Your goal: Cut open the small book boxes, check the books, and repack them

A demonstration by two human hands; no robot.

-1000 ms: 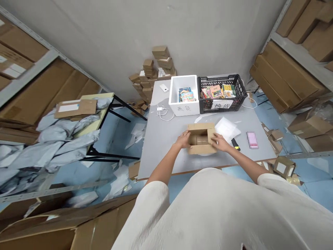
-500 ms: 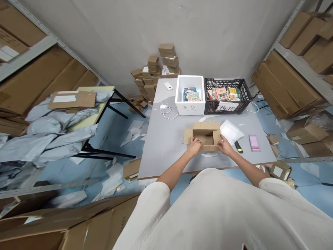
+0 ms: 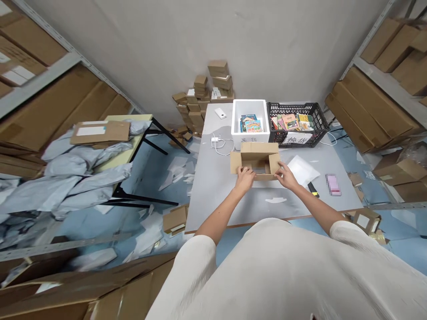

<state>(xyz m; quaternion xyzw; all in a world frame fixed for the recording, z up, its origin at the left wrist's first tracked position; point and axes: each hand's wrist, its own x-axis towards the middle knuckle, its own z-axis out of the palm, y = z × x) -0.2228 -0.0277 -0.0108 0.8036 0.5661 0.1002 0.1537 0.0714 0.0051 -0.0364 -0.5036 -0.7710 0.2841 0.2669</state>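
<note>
Both my hands hold a small cardboard box (image 3: 259,149) with its flaps spread and its top open towards me. My left hand (image 3: 245,178) grips the near left side, fingers over the rim. At the near right corner, my right hand (image 3: 286,175) pinches the edge by the right flap. The box appears a little above the grey table (image 3: 227,200), with a shadow beneath. Beside my right hand lie a white translucent sheet (image 3: 303,170) and a black and yellow cutter (image 3: 313,190).
Behind the box stand a white foam bin (image 3: 237,129) and a black crate (image 3: 320,126), both holding books. A pink item (image 3: 333,184) lies at the table's right. A white phone (image 3: 220,113) and charger cable (image 3: 224,144) lie left. Grey parcels (image 3: 66,182) cover a side table.
My hands have raised the box and moved it away from me, towards the foam bin. It now overlaps the bin's lower front. The whole view has shifted slightly.
</note>
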